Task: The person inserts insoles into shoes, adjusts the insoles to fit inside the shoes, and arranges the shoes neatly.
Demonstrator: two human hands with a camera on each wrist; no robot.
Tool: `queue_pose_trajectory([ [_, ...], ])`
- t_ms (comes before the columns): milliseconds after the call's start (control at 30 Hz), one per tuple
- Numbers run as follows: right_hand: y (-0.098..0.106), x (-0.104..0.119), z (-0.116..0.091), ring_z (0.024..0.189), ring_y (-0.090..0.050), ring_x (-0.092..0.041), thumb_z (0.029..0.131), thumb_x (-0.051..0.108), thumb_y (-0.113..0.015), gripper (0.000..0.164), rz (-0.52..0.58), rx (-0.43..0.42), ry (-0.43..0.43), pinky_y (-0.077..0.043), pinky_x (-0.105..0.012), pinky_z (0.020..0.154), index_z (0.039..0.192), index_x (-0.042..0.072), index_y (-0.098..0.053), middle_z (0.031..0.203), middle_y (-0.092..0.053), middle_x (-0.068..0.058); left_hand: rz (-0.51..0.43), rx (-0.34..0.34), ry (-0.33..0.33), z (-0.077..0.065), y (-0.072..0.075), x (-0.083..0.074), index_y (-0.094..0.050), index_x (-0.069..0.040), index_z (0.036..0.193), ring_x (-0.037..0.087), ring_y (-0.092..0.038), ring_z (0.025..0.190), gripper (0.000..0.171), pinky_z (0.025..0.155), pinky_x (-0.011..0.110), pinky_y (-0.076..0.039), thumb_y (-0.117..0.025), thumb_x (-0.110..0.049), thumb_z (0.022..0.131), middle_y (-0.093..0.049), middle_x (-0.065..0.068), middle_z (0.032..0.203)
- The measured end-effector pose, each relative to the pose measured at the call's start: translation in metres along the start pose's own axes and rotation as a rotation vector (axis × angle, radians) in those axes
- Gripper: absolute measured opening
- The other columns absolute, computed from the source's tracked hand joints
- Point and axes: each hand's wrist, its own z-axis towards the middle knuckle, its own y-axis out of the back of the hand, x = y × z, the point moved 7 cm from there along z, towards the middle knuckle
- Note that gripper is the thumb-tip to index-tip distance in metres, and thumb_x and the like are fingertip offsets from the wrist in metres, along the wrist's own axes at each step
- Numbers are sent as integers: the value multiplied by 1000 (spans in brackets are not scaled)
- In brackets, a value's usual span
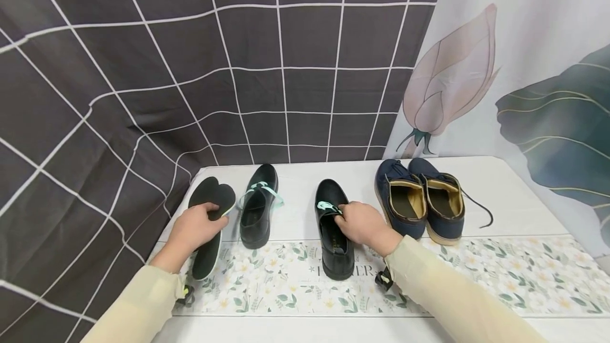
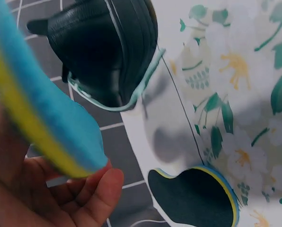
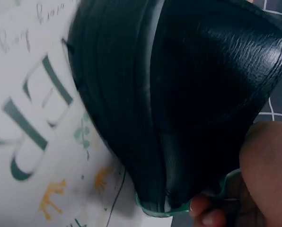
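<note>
My left hand [image 1: 196,227] pinches a black insole [image 2: 46,109] with blue and yellow layers along its edge. A second insole [image 2: 198,196] shows dark side up beyond the fingers in the left wrist view. Just right of that hand stands a black shoe [image 1: 256,210] with loose mint-green laces. My right hand [image 1: 363,225] grips another black shoe [image 1: 337,261] by its side near the mint laces, thumb and fingers at the opening. That shoe points away from me, and its side fills much of the right wrist view.
A pair of navy shoes [image 1: 402,202] with tan lining stands at the right, one dark lace trailing on the white tabletop [image 1: 514,189]. A floral printed band [image 1: 286,285] crosses the table. Behind hangs a dark grid-patterned cloth [image 1: 310,89], with a flower-printed curtain [image 1: 476,120] at right.
</note>
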Motion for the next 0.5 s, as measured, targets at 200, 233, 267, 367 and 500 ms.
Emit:
queue_pose_trajectory([
  [200, 1, -2, 12, 60, -57, -20, 100, 30, -51, 34, 38, 84, 52, -52, -43, 66, 70, 17, -59, 66, -63, -4, 0, -15, -24, -11, 4, -12, -63, -3, 131, 38, -68, 94, 57, 77, 54, -58, -62, -41, 89, -74, 26, 119],
  [233, 1, -3, 13, 59, -56, -19, 100, 30, -51, 34, 45, 104, 56, -50, -42, 66, 69, 18, -59, 65, -61, -3, 0, -17, -29, -13, 6, -15, -64, -4, 131, 37, -68, 95, 57, 77, 54, -58, -61, -41, 89, -74, 25, 119],
  [267, 0, -4, 15, 59, -55, -19, 100, 30, -50, 34, 48, 118, 61, -50, -41, 65, 69, 18, -58, 64, -59, -3, -2, -16, -34, -15, 8, -18, -64, -4, 131, 37, -68, 95, 56, 78, 54, -58, -61, -41, 89, -74, 25, 119],
  [367, 0, -6, 17, 58, -54, -19, 100, 29, -50, 35, 62, 141, 80, -49, -40, 65, 68, 17, -57, 62, -56, -2, -6, -9, -47, -22, 13, -31, -64, -4, 131, 35, -69, 94, 56, 78, 54, -57, -61, -41, 88, -74, 23, 120],
  [500, -1, -7, 18, 58, -53, -19, 100, 27, -49, 36, 76, 155, 97, -48, -39, 64, 66, 16, -53, 60, -52, -1, -12, 1, -71, -29, 16, -49, -66, -4, 128, 28, -68, 81, 55, 70, 47, -57, -63, -39, 86, -78, 20, 105],
])
